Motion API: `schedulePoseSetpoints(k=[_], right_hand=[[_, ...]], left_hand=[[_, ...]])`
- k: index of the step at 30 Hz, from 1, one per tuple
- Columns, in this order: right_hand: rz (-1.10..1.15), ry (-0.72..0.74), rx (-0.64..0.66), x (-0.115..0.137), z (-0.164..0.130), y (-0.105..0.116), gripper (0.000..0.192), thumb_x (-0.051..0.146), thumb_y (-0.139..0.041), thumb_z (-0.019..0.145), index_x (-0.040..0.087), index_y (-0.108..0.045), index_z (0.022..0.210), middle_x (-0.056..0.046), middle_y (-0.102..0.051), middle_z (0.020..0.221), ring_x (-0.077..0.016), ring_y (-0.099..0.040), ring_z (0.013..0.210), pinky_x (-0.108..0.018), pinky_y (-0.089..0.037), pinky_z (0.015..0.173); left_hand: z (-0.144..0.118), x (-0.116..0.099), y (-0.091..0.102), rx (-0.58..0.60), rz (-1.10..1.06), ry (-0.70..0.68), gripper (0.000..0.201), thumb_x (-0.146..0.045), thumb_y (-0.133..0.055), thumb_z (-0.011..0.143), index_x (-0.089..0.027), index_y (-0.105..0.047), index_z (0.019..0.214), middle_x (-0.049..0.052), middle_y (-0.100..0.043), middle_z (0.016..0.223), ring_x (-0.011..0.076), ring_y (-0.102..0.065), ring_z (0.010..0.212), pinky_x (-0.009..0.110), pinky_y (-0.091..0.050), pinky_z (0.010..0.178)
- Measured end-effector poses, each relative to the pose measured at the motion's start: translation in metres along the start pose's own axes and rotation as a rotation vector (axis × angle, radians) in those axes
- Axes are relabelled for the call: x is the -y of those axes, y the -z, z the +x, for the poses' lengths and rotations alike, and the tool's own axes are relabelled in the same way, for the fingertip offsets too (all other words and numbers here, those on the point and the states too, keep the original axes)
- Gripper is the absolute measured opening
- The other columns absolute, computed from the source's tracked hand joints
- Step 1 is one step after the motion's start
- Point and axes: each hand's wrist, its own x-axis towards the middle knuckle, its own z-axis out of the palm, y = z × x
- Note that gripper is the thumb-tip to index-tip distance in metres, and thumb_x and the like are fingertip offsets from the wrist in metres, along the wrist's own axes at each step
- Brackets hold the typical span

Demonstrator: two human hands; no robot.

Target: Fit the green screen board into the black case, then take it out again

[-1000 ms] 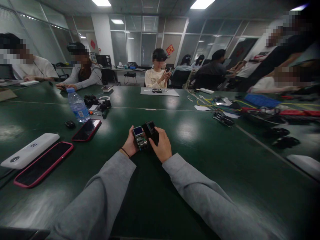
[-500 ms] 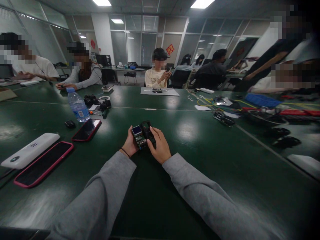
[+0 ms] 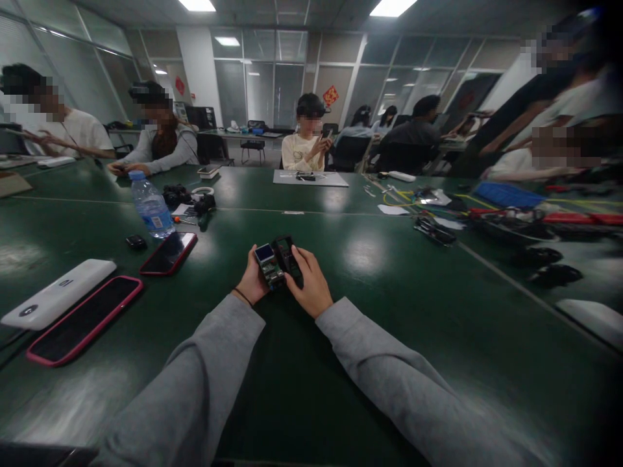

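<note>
At frame centre, left hand (image 3: pixel 253 283) grips the light, fragile circuit board (image 3: pixel 269 264) edgewise; right hand (image 3: pixel 310 286) clasps its stiff black casing (image 3: pixel 288 257).

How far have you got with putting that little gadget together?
Partway. The small green circuit board with a screen sits in the left hand, bare and out of its case. The right hand holds the black plastic casing right beside it. Left: the two pieces are not joined.
</note>
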Motion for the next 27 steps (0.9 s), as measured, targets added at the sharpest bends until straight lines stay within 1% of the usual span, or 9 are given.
schedulePoseSetpoints(k=[3, 7, 12, 15, 20, 22, 23, 25, 27], right_hand=[[0.009, -0.014, 0.006, -0.001, -0.001, -0.001, 0.062, 0.029, -0.049, 0.083, 0.022, -0.026, 0.140, -0.011, -0.035, 0.131, -0.0228, -0.037, 0.122, -0.044, -0.039, 0.101], [0.014, -0.034, 0.019, -0.002, -0.002, -0.002, 0.062, 0.031, -0.048, 0.084, 0.021, -0.025, 0.141, -0.012, -0.035, 0.130, -0.0225, -0.037, 0.121, -0.042, -0.040, 0.100], [0.036, -0.030, 0.028, -0.001, -0.002, -0.001, 0.054, 0.032, -0.036, 0.091, 0.020, -0.023, 0.142, -0.011, -0.033, 0.131, -0.0197, -0.035, 0.124, -0.039, -0.037, 0.103], [0.049, -0.043, -0.012, -0.001, -0.002, 0.000, 0.049, 0.030, -0.031, 0.093, 0.021, -0.027, 0.141, -0.010, -0.034, 0.132, -0.0186, -0.035, 0.124, -0.040, -0.036, 0.104], [0.045, -0.087, -0.096, 0.000, 0.000, 0.004, 0.045, 0.030, -0.028, 0.094, 0.022, -0.035, 0.137, -0.008, -0.040, 0.131, -0.0172, -0.039, 0.122, -0.038, -0.035, 0.105], [0.067, -0.108, -0.117, -0.001, 0.001, 0.006, 0.045, 0.030, -0.025, 0.095, 0.023, -0.031, 0.139, -0.005, -0.041, 0.133, -0.0158, -0.040, 0.122, -0.037, -0.035, 0.105], [0.083, -0.121, -0.127, -0.002, 0.001, 0.007, 0.046, 0.030, -0.024, 0.095, 0.024, -0.029, 0.140, -0.004, -0.041, 0.134, -0.0152, -0.041, 0.122, -0.037, -0.035, 0.105], [0.115, -0.159, -0.135, -0.006, 0.001, 0.007, 0.046, 0.031, -0.021, 0.096, 0.025, -0.027, 0.141, -0.001, -0.040, 0.136, -0.0143, -0.042, 0.122, -0.036, -0.035, 0.105], [0.151, -0.217, -0.121, -0.010, 0.001, 0.006, 0.045, 0.034, -0.020, 0.096, 0.027, -0.031, 0.139, 0.001, -0.042, 0.136, -0.0140, -0.045, 0.121, -0.034, -0.036, 0.104]], left_hand=[[0.000, -0.001, -0.002, -0.010, 0.006, -0.001, 0.056, -0.060, -0.040, 0.081, -0.013, -0.063, 0.101, 0.009, -0.068, 0.078, 0.0212, -0.065, 0.075, 0.034, -0.051, 0.072], [-0.001, -0.001, -0.005, -0.041, 0.018, 0.015, 0.055, -0.060, -0.039, 0.081, -0.013, -0.064, 0.094, 0.009, -0.068, 0.077, 0.0220, -0.065, 0.078, 0.035, -0.051, 0.074], [-0.001, 0.000, -0.003, -0.020, 0.031, 0.017, 0.056, -0.061, -0.040, 0.080, -0.014, -0.064, 0.097, 0.010, -0.068, 0.084, 0.0226, -0.064, 0.083, 0.036, -0.050, 0.078], [-0.001, 0.000, -0.002, -0.020, 0.039, 0.014, 0.057, -0.062, -0.040, 0.080, -0.014, -0.064, 0.097, 0.009, -0.068, 0.083, 0.0225, -0.064, 0.081, 0.036, -0.049, 0.078], [-0.001, -0.001, -0.004, -0.069, 0.028, 0.022, 0.056, -0.063, -0.040, 0.079, -0.014, -0.063, 0.090, 0.007, -0.065, 0.070, 0.0199, -0.063, 0.068, 0.036, -0.050, 0.076], [0.000, -0.001, -0.003, -0.050, 0.001, -0.001, 0.055, -0.061, -0.039, 0.080, -0.014, -0.063, 0.096, 0.006, -0.065, 0.070, 0.0191, -0.063, 0.069, 0.036, -0.049, 0.078], [0.000, -0.001, -0.002, -0.031, -0.010, -0.013, 0.055, -0.060, -0.039, 0.081, -0.014, -0.062, 0.100, 0.007, -0.065, 0.074, 0.0193, -0.063, 0.072, 0.036, -0.049, 0.079], [0.001, -0.001, 0.000, 0.012, -0.018, -0.022, 0.058, -0.059, -0.037, 0.082, -0.013, -0.058, 0.110, 0.010, -0.067, 0.085, 0.0207, -0.064, 0.081, 0.036, -0.048, 0.081], [0.002, -0.001, 0.001, 0.034, -0.010, -0.022, 0.060, -0.058, -0.037, 0.083, -0.012, -0.055, 0.117, 0.013, -0.066, 0.096, 0.0223, -0.063, 0.089, 0.036, -0.048, 0.082]])
